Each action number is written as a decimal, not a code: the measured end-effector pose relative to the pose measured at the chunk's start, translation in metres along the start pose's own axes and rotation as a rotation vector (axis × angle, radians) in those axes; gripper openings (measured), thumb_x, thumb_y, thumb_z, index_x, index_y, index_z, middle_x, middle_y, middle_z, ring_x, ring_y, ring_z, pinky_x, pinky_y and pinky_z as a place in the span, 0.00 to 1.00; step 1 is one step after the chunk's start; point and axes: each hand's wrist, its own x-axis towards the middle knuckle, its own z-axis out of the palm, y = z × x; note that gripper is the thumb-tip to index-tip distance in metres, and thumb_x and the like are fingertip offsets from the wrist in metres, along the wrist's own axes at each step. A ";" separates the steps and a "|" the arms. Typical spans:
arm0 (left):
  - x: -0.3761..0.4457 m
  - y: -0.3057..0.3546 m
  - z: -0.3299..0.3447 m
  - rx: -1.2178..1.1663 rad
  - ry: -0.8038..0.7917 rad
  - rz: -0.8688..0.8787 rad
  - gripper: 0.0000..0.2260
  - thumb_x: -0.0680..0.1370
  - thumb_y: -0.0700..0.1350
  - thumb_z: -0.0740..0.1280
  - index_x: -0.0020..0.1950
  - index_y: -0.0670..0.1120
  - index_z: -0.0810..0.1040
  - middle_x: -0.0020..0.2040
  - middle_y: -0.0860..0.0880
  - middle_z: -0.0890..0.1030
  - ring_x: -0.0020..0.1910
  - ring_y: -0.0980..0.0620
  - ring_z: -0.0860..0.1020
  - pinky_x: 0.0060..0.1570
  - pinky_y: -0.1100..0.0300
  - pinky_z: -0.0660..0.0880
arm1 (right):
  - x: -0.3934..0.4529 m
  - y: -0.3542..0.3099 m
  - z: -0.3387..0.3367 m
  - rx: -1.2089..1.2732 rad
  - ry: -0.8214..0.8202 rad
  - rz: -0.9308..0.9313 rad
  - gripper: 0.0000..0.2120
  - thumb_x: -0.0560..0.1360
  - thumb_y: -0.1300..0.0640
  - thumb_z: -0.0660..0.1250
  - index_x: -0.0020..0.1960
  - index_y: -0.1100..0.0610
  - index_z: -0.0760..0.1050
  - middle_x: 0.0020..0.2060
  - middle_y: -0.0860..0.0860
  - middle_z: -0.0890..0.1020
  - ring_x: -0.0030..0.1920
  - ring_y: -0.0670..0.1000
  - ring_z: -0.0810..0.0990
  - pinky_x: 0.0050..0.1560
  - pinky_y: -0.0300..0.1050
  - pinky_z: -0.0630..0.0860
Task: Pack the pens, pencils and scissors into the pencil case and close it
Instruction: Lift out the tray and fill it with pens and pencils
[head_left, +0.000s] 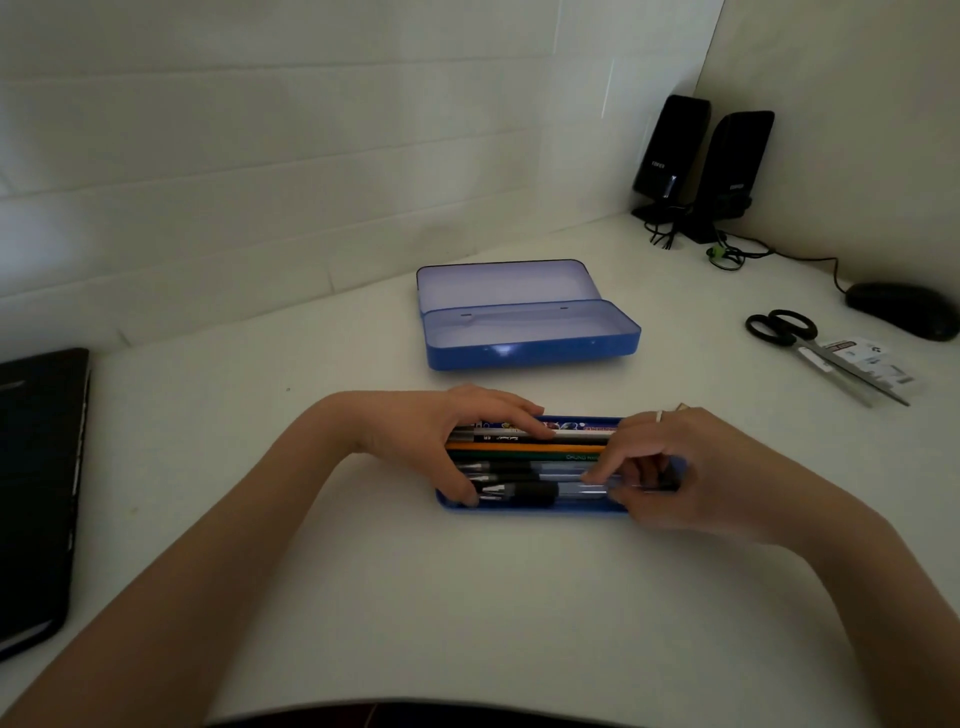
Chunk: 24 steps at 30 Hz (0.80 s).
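Observation:
A blue metal pencil case (530, 354) lies open and empty in the middle of the white desk, its lid (498, 283) tipped back. In front of it sits a shallow blue tray (545, 510) filled with pens (524, 491) and pencils (519, 446) lying side by side. My left hand (421, 426) spans the tray's left end, fingers over the far side and thumb at the near edge. My right hand (691, 467) covers the right end, index finger and thumb pinching a clear pen. Black-handled scissors (779, 330) lie far right, apart from both hands.
A black laptop or folder (36, 467) sits at the left desk edge. Two black speakers (701, 161) with cables (727, 254) stand in the back right corner. A black mouse (904, 309) is behind the scissors, whose blades rest on a packaging card (862, 358).

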 end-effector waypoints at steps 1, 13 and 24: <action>0.000 0.000 0.000 0.006 0.000 -0.002 0.34 0.66 0.46 0.72 0.68 0.66 0.65 0.72 0.65 0.60 0.70 0.65 0.58 0.67 0.70 0.62 | -0.001 -0.001 -0.002 0.045 0.002 -0.008 0.12 0.66 0.57 0.72 0.46 0.43 0.81 0.37 0.44 0.79 0.37 0.47 0.77 0.38 0.35 0.72; 0.000 0.001 -0.002 -0.031 -0.033 -0.024 0.35 0.67 0.38 0.71 0.68 0.63 0.66 0.72 0.63 0.60 0.70 0.63 0.60 0.63 0.72 0.65 | 0.002 -0.013 0.007 0.102 -0.030 -0.086 0.09 0.67 0.56 0.68 0.45 0.45 0.81 0.38 0.46 0.80 0.37 0.47 0.77 0.36 0.35 0.72; 0.000 0.001 -0.002 -0.051 -0.023 -0.013 0.34 0.69 0.35 0.71 0.69 0.61 0.67 0.72 0.63 0.61 0.69 0.63 0.61 0.62 0.74 0.65 | -0.003 -0.003 -0.009 0.309 0.223 -0.119 0.05 0.67 0.50 0.67 0.42 0.46 0.81 0.33 0.45 0.81 0.35 0.48 0.79 0.38 0.37 0.74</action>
